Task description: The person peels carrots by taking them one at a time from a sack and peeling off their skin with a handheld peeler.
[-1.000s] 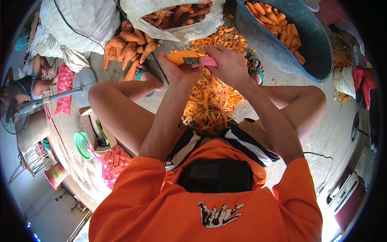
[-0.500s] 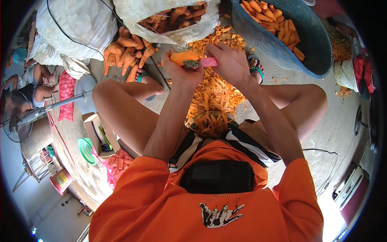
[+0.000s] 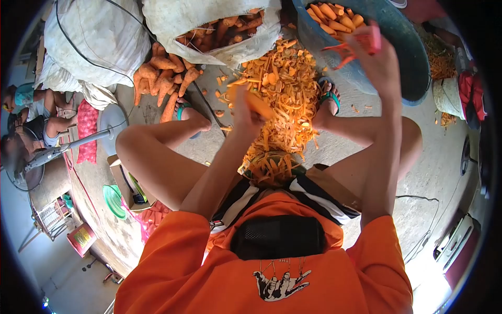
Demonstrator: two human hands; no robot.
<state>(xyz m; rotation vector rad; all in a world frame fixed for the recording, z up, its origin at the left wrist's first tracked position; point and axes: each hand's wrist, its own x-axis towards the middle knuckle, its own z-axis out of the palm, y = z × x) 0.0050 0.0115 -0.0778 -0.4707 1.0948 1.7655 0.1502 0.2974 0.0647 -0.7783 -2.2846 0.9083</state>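
An orange peeled carrot (image 3: 258,106) is in my left hand (image 3: 246,112), with my fingers wrapped round it above the near end of the peelings. My right hand (image 3: 377,60) is raised at the near side of the blue tub (image 3: 405,63), closed on a pink-handled tool (image 3: 375,39). The tool is blurred, and an orange-red streak trails left from it. Orange peelings and cut pieces (image 3: 285,94) lie in a long heap between my feet. Peeled carrots (image 3: 334,18) rest inside the tub.
Unpeeled carrots (image 3: 162,76) lie on the floor beside an open white sack (image 3: 240,49) of carrots. A full white sack (image 3: 97,42) stands at upper left. A fan (image 3: 23,162), an open box (image 3: 123,180) and another person (image 3: 49,107) are at left.
My right hand has moved away from my left, up and right to the tub, with the pink-handled tool. My left hand has lowered slightly, and the carrot in it is turned.
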